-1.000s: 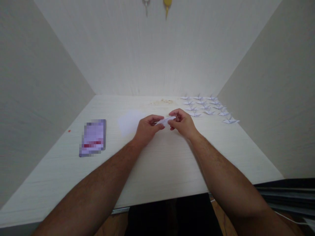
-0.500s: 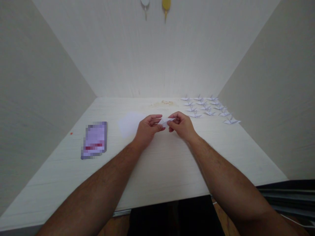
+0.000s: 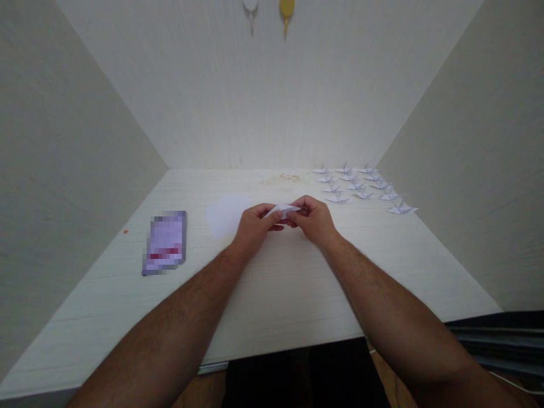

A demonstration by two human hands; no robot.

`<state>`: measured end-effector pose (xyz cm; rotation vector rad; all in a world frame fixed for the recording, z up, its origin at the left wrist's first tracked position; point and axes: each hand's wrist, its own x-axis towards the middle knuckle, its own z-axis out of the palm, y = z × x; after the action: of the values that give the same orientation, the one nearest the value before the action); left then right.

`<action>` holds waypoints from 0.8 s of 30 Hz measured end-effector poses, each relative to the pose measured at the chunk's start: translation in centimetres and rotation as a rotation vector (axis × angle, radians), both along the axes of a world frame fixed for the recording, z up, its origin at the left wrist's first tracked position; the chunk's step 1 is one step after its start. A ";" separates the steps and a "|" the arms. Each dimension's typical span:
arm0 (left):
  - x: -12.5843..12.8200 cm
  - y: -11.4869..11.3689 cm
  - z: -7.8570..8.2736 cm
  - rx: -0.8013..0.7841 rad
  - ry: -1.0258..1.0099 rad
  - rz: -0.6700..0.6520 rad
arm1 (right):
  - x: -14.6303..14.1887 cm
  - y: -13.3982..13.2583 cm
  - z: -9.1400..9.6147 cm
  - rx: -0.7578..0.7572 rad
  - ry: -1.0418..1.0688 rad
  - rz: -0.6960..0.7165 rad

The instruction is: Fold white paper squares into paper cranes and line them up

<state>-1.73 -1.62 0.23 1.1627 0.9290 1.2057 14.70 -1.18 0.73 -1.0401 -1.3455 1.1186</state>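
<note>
A small folded white paper (image 3: 284, 210) is pinched between both hands above the middle of the table. My left hand (image 3: 256, 224) grips its left side, thumb on the near face and fingers behind. On the right side, my right hand (image 3: 313, 217) holds it the same way, with the two thumbs close together. The fingertips behind the paper are partly hidden. White paper sheets (image 3: 224, 216) lie flat just left of my left hand. Several folded paper cranes (image 3: 355, 186) stand in rows beyond my right hand.
A blurred purple package (image 3: 165, 241) lies on the white table (image 3: 280, 294) to the left, with a small orange speck (image 3: 125, 232) beside it. Walls enclose the back and both sides. Two hooks, one yellow (image 3: 287, 10), hang on the back wall.
Both thumbs have come closer together on the paper. The paper has turned in the fingers and now shows a wider, flatter shape. The cranes and package stay in place.
</note>
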 end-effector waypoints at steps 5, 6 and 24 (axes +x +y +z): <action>0.1 -0.1 0.3 -0.003 -0.017 -0.013 | -0.2 -0.1 0.0 -0.014 -0.015 -0.007; 0.2 -0.1 0.3 0.003 -0.005 -0.009 | -0.2 -0.1 0.0 -0.017 -0.020 -0.008; 0.3 -0.2 0.4 0.051 0.138 0.038 | -0.2 0.0 0.4 -0.004 -0.155 -0.071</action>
<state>-1.46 -1.86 0.66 1.2867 1.0324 1.1974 14.53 -1.22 1.08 -1.1881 -1.4170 1.0046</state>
